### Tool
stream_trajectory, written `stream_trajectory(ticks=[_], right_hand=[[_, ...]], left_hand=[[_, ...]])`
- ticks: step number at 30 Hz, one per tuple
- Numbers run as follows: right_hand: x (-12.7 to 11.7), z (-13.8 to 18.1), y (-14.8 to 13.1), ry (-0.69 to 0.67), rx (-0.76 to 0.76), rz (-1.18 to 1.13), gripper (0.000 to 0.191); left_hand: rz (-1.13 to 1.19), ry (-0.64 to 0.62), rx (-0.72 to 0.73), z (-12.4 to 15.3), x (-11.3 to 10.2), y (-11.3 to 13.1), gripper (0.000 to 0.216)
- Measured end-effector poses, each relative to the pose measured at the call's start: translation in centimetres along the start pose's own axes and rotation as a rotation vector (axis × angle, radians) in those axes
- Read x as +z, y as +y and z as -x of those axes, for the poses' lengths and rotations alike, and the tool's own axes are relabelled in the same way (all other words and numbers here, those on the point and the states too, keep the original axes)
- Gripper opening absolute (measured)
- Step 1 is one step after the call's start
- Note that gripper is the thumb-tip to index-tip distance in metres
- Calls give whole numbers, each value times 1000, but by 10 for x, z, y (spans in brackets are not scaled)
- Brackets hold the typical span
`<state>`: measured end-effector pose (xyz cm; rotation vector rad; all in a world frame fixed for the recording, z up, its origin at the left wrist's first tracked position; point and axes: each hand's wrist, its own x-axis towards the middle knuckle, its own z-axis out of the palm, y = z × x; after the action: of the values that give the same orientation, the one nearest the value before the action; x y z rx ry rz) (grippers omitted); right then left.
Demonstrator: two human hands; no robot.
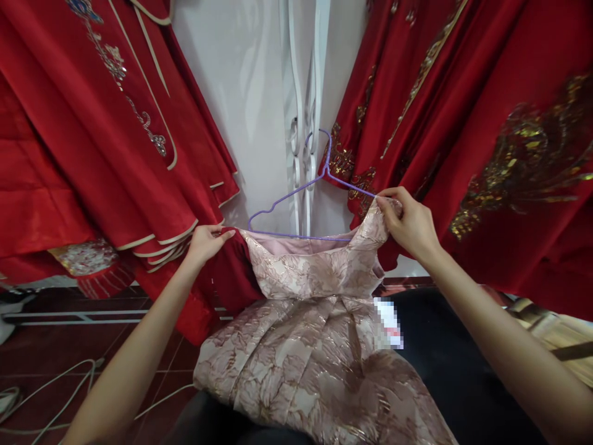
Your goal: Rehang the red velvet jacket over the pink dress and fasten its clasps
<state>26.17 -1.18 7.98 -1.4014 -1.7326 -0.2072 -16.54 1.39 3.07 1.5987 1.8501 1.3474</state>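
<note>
A pink brocade dress (306, 352) with a metallic floral pattern spreads across the lower middle, over my lap. My left hand (206, 242) is closed, thumb and fingers pinching the dress at its left shoulder. On the other side, my right hand (410, 222) grips the right shoulder strap, closed beside the end of a purple hanger (296, 190). The hanger's right arm runs to that strap. Its left end shows above the neckline, apart from my left hand, and its bottom bar crosses the neck opening. A white tag (388, 322) lies at the dress's right side.
Red embroidered garments (139, 123) hang at the left, with more red gowns (500, 142) bearing gold sequins at the right. White cabinet doors (250, 111) stand behind. A pale cable (60, 395) trails over the dark red tiled floor (152, 395).
</note>
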Motion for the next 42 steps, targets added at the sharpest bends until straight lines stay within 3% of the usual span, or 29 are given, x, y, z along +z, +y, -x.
stream_trajectory(ticks=[4, 9, 13, 16, 20, 24, 27, 31, 34, 39, 42], right_hand=[[-2, 0, -1, 8, -22, 6, 26], [-3, -1, 0, 25, -60, 5, 23], [-4, -2, 3, 59, -100, -51, 21], [-7, 0, 2, 98, -115, -57, 19], [-10, 1, 0, 155, -136, -7, 17], [-10, -3, 2, 191, -151, 20, 16], [-7, -5, 4, 198, -157, 13, 17], [0, -1, 4, 193, -158, -2, 19], [5, 2, 4, 184, -141, -21, 19], [11, 5, 2, 189, -131, -44, 20], [13, 7, -1, 207, -119, -47, 20]], left_hand=[[-19, 2, 14, -2, 3, 4, 29], [16, -20, 54, 2, -3, 5, 42], [-14, -49, 255, 3, -9, 24, 42], [-59, -132, 395, -2, -12, 52, 35], [-194, -371, 502, -12, -25, 81, 29], [-221, -502, 506, -16, -47, 78, 31], [-190, -483, 462, -16, -55, 62, 34], [-121, -418, 406, -18, -46, 45, 41], [-87, -364, 451, -20, -30, 43, 45], [-62, -449, 430, -20, -8, 45, 49], [-102, -364, 457, -21, 6, 43, 48]])
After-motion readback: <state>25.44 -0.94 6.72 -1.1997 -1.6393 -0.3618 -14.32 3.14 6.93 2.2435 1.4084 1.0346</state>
